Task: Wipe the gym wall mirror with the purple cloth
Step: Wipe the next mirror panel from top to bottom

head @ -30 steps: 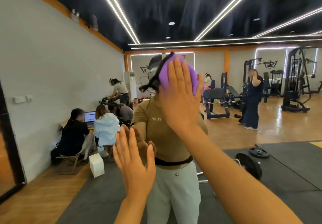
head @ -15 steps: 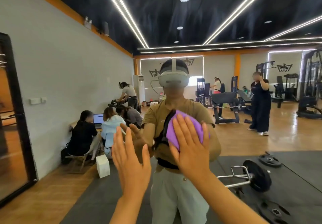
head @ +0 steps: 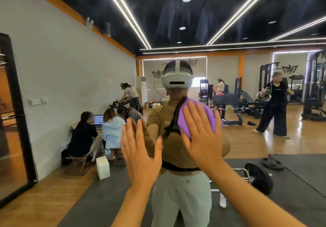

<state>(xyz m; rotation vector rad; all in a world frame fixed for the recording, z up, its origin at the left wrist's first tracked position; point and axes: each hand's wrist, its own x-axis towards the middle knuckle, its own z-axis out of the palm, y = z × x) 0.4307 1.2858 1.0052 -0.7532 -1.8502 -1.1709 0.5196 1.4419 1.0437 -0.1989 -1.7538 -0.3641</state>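
At frame centre, the right hand [head: 202,135] presses the crumpled soft purple cloth [head: 198,119] flat-fingered against the large glass wall mirror [head: 70,67]; the left hand [head: 141,154], fingers spread, seemingly braces the glass. Even pressure and overlapping strokes should avoid streaks.

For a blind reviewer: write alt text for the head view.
A right hand presses a purple cloth flat against a gym wall mirror, while the left hand rests open on the glass beside it. The mirror reflects the headset-wearing person, weight machines and seated people.
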